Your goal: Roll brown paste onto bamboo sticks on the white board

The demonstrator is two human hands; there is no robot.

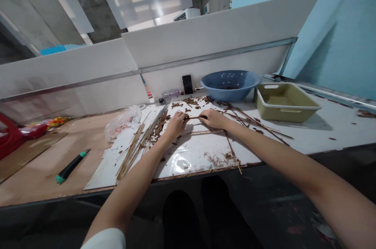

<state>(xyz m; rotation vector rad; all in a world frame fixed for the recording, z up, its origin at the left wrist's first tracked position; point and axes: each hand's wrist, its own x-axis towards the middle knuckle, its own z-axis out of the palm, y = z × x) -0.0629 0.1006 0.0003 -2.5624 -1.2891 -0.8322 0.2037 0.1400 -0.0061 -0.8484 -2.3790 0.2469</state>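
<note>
A thin brown stick [194,117] runs level between my two hands, just above a white board on the table. My left hand [177,123] has its fingers closed on one end. The other end is pinched in my right hand [214,118], whose fingertips are partly hidden. Brown crumbs and bits [190,102] lie just beyond my hands. Left of my left hand is a spread bundle of thin bare sticks [132,151]. Several brown-coated sticks [255,121] lie beneath and beyond my right forearm, and one more stick [233,152] points toward the table's front edge.
At the back stand a blue basin [232,95] and an olive tray with a white rim [288,114]. A black phone [187,84] leans against the white partition [217,37]. Leftward lie a crumpled plastic bag [126,121] and a black-and-green handled tool [72,166].
</note>
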